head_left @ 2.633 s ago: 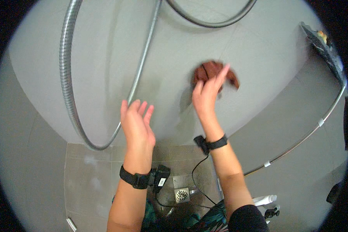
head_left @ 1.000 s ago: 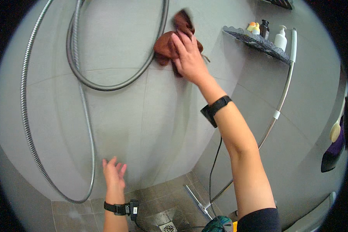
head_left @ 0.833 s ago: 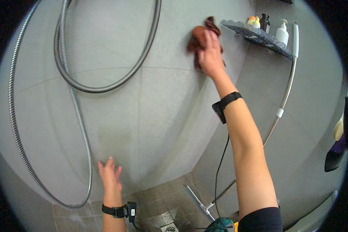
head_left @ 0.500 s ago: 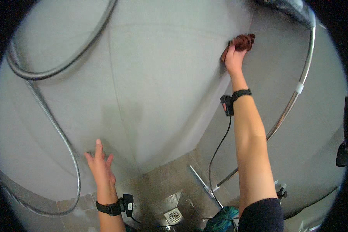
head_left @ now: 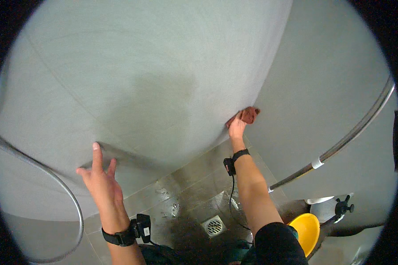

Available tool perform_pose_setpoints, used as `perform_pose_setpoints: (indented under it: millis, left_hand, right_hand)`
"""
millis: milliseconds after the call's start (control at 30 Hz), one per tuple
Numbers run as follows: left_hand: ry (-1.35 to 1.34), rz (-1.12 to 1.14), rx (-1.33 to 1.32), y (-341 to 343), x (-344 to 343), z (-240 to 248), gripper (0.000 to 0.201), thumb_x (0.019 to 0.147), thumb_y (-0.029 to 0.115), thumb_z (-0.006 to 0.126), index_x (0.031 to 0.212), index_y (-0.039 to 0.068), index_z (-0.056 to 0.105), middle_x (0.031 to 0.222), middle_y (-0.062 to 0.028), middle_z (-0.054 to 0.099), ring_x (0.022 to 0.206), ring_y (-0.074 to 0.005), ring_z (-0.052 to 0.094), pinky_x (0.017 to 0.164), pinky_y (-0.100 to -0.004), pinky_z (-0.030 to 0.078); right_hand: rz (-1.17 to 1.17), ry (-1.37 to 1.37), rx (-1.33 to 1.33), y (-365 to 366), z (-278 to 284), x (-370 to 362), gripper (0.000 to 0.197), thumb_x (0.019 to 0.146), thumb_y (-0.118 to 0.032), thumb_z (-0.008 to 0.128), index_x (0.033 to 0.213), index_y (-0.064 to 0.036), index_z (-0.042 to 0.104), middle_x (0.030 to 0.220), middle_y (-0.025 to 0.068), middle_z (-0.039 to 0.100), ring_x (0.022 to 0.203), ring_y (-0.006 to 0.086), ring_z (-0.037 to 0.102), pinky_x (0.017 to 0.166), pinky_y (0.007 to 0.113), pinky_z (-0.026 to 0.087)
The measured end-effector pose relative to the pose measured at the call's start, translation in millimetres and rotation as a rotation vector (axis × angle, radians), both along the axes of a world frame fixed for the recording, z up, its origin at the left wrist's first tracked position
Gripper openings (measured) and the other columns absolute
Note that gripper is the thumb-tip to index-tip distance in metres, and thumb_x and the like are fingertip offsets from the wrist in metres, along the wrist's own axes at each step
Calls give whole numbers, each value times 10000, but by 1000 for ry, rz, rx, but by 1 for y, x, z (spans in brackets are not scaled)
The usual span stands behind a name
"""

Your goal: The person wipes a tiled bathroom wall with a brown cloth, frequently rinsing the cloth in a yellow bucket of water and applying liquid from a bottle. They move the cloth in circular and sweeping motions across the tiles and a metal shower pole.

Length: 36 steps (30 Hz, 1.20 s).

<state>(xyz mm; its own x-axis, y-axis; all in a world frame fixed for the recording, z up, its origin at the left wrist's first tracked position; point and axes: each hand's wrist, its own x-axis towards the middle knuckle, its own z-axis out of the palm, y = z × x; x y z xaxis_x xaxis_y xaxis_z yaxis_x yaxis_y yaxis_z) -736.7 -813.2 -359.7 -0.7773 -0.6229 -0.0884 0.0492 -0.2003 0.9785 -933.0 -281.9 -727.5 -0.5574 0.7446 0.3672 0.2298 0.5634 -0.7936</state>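
A crumpled reddish-brown cloth (head_left: pixel 250 115) is under my right hand (head_left: pixel 237 127), pressed against the corner where two grey walls meet, low down near the floor. My right fingers are closed round the cloth's near side. Over at the left, my left hand (head_left: pixel 102 179) holds nothing; its fingers are spread, and the fingertips are at or very near the large pale wall (head_left: pixel 154 97). Each wrist wears a black strap with a small box and cable.
A metal shower hose (head_left: pixel 59 183) loops at the left. Along the right runs a metal pole (head_left: pixel 349 134) with a white collar. Below lie a wet tiled floor (head_left: pixel 188 181), a square drain (head_left: pixel 214 227), a yellow basin (head_left: pixel 307 232) and a black-handled valve (head_left: pixel 344 206).
My right hand has slid the cloth down the wall corner toward the floor. The view has shifted downward, bringing the yellow basin into sight. My left hand stays spread by the wall.
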Motion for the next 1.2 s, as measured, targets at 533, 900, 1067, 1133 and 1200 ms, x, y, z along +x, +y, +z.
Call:
perform_pose_setpoints:
  millis: [533, 900, 1067, 1133, 1200]
  left_hand:
    - [0, 4, -74, 26, -4, -10, 1609, 1231, 386, 1007, 1955, -185, -311, 2057, -450, 324, 1963, -541, 384, 1457, -822, 507]
    - [-12, 12, -12, -31, 27, 33, 1471, 1186, 340, 1052, 1964, -141, -101, 2065, -410, 253, 1886, -554, 465, 1391, -837, 574]
    - [27, -171, 78, -50, 49, 82, 1697, 1221, 303, 992, 1911, -62, -514, 2154, -427, -8, 1977, -592, 318, 1543, -726, 450]
    - [9, -153, 95, -69, 61, 94, 1693, 1205, 344, 1017, 1941, -90, -443, 2137, -429, 66, 1979, -579, 300, 1490, -732, 518]
    - [-18, -133, 117, -86, 69, 99, 1691, 1190, 376, 1040, 1967, -121, -377, 2119, -433, 144, 1977, -566, 287, 1438, -740, 584]
  right_hand:
    - [228, -327, -1445, -386, -78, 146, 798, 1382, -673, 530, 1991, -158, 501, 2072, 67, 487, 1842, 337, 483, 1551, 610, 394]
    - [275, 253, -1689, -221, 33, 71, 895, 1399, -709, 344, 2026, -77, 441, 2094, 136, 507, 1866, 459, 509, 1548, 711, 399]
    - [269, 325, -1256, -155, 102, 64, 930, 1418, -669, 405, 2049, 12, 351, 2133, 168, 431, 1887, 439, 484, 1559, 632, 397]
    - [273, 275, -1085, -219, 116, 80, 857, 1418, -626, 438, 1984, 16, 404, 2070, 179, 466, 1835, 433, 510, 1530, 626, 415]
    - [282, 171, -892, -305, 133, 108, 784, 1418, -583, 472, 1919, 20, 457, 2006, 190, 501, 1783, 426, 536, 1500, 619, 433]
